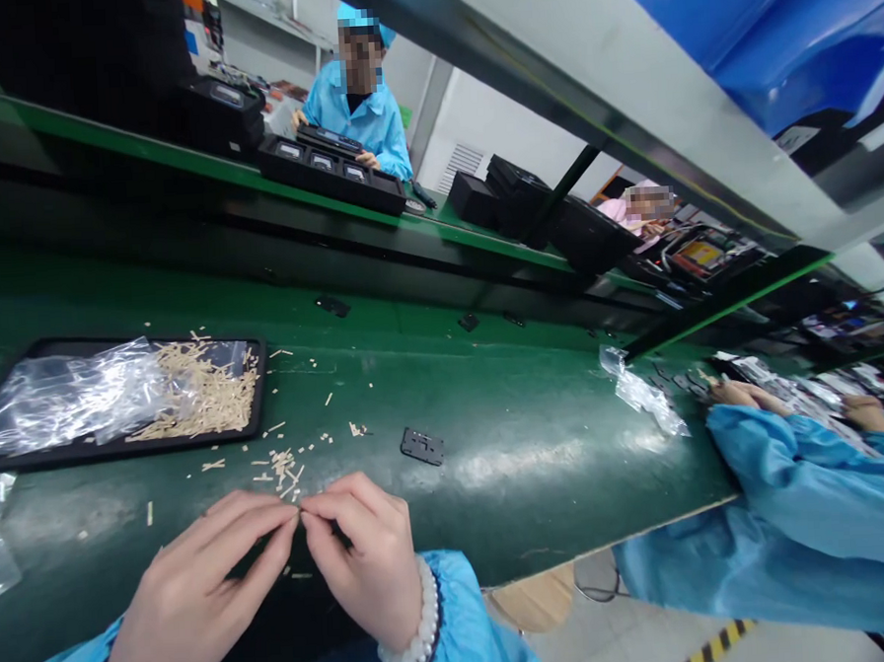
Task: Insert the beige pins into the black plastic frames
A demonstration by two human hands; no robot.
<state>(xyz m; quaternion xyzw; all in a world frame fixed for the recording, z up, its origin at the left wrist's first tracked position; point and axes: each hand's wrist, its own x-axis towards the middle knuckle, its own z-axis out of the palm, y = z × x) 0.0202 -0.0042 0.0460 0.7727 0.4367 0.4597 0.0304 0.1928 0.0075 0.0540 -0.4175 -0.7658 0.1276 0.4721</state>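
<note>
My left hand and my right hand meet fingertip to fingertip near the front of the green bench. Thumb and forefinger are pinched together on each. Whatever sits between the tips is too small to make out. Just beyond the fingers lies a loose heap of thin beige strips, with more bits scattered around. A flat black plastic plate with cutouts rests to the right of my right hand, untouched. A beaded bracelet circles my right wrist.
At left, a black tray holds a clear plastic bag and many beige strips. Small black parts lie toward the back. Another clear bag is at right, beside a co-worker's blue sleeve. A person works across the bench.
</note>
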